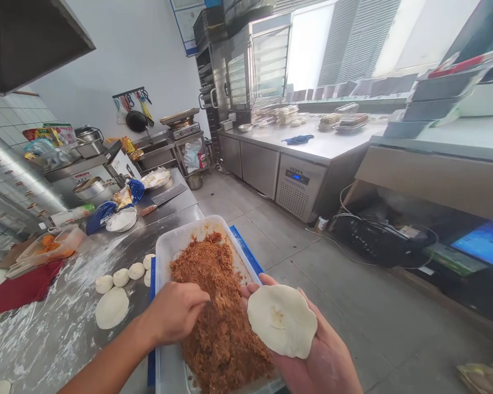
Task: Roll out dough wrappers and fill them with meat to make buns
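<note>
A flat round dough wrapper (282,322) with a small brownish smear at its middle lies across the palm and fingers of my right hand (316,355). My left hand (175,312) is closed in a fist just above the reddish-brown minced filling (213,273); whatever its fingers hold is hidden. That filling is heaped in a translucent plastic tub (164,246), which my right hand overlaps at its right side. On the floured steel worktop (76,328), left of the tub, are several small dough balls (120,277) and a flattened dough round (112,308).
Behind the dough lie a cleaver (170,194), a bowl of white flour (121,220) and a plastic box with orange contents (49,246). A dark red cloth (22,290) lies at far left. Grey tiled floor (312,279) separates the worktop from a steel counter (258,158).
</note>
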A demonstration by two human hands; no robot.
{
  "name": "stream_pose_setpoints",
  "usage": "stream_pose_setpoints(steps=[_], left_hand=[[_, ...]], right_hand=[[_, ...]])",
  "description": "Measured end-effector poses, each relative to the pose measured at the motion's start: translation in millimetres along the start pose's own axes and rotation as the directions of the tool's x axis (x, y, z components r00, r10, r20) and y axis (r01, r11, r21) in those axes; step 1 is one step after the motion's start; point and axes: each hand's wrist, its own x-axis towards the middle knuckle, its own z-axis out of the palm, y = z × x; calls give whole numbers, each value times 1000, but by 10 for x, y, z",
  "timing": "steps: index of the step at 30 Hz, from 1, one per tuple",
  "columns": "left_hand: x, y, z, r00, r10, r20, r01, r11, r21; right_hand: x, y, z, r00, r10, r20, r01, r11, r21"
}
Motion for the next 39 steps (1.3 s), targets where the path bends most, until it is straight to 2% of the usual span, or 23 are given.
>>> stream_pose_setpoints(steps=[3,5,10,18,23,28,30,33,34,36,38,39], left_hand=[[85,-20,4,984,-154,-85,161,983,85],[163,-15,67,977,-189,-102,201,971,128],[238,39,222,989,-144,-41,149,976,160],[110,55,179,999,-51,10,50,996,67],[46,62,143,1000,-13,21,15,998,-65],[-112,64,-109,999,-8,32,16,967,-255],[-216,93,-247,996,-82,40,92,902,-423],[-389,202,-372,972,-227,68,218,743,-633],[-439,254,-374,961,-271,45,232,710,-665],[-513,377,-305,938,-336,-91,189,711,-678],[-543,515,-152,893,-322,-314,71,790,-609],[-543,586,-53,857,-293,-424,18,839,-544]], right_hand=[[-28,-11,29,1000,-4,23,4,1000,8],[-44,-14,37,1000,-17,13,17,1000,2],[-60,-10,13,1000,12,6,-12,1000,1],[-98,-63,62,996,46,71,-46,999,-4],[-56,-17,44,1000,18,25,-18,1000,5],[-86,-10,54,1000,19,-1,-19,1000,21],[-77,-5,64,999,8,-34,-7,1000,22],[-4,66,79,995,-46,-85,45,999,-13],[28,110,89,995,-51,-85,49,999,-24],[79,220,124,999,-4,-50,4,1000,-15],[92,338,181,997,76,34,-77,996,50],[83,390,213,992,106,73,-112,990,88]])
